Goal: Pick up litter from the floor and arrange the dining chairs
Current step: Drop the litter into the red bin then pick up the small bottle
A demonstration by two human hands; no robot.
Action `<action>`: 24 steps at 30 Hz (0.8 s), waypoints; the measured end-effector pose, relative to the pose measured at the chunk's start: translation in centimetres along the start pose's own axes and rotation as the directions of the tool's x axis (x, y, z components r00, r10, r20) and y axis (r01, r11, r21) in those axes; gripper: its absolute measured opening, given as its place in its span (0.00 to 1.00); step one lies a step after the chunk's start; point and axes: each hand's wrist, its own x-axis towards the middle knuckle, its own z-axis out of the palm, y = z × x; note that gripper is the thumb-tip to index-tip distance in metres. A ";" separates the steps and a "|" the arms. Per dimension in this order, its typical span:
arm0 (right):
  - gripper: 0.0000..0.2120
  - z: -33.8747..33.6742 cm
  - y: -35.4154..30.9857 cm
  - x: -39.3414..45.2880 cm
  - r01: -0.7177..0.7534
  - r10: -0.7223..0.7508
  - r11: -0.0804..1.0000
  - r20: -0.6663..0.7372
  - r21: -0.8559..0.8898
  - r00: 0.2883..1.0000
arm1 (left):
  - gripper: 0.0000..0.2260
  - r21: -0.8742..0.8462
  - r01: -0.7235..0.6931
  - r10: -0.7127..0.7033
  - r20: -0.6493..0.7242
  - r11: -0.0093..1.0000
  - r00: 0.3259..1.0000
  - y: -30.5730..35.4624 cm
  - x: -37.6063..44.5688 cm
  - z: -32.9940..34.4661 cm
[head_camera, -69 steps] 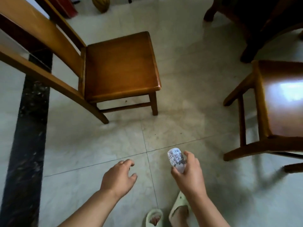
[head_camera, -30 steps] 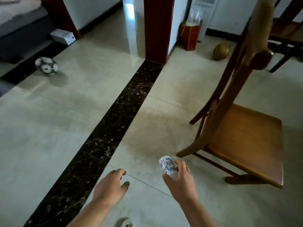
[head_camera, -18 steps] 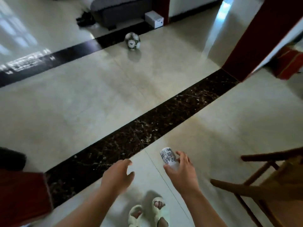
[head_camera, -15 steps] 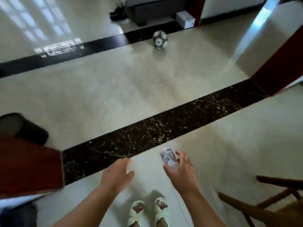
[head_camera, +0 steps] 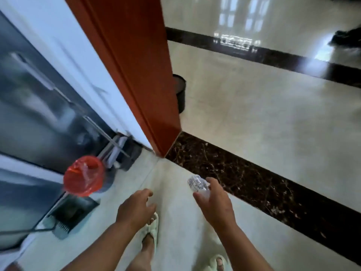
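My right hand (head_camera: pixel 216 202) grips a small crumpled plastic bottle (head_camera: pixel 196 186) with a printed label, held out in front of me above the pale floor tiles. My left hand (head_camera: pixel 135 209) hovers beside it with loosely curled fingers and holds nothing. A bin lined with a red plastic bag (head_camera: pixel 84 178) stands at the lower left, its mouth open upward. No dining chair is in view.
A red door frame (head_camera: pixel 140 75) and white wall rise at the upper left, with a dark bin (head_camera: pixel 180 94) half hidden behind the frame. A dark dustpan (head_camera: pixel 70 216) lies below the red-lined bin. A black marble strip (head_camera: pixel 273 192) crosses the floor. My sandalled feet (head_camera: pixel 151 229) show below.
My view has swung left, away from the chair and ball, to the door frame and the red-lined bin. Both hands keep their pose, and the right still holds the bottle.
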 end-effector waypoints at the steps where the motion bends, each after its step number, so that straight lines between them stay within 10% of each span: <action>1: 0.25 1.4 -1.7 0.4 0.036 -0.035 0.999 0.041 -0.026 0.999 | 0.17 -0.032 0.047 -0.047 -0.011 0.998 0.999 -2.1 0.1 -0.7; 24: 0.28 40.2 -36.6 13.2 0.414 -0.254 0.877 0.495 -0.245 0.831 | 0.17 -0.429 0.418 -0.494 -0.078 0.801 0.866 -39.5 11.2 -14.8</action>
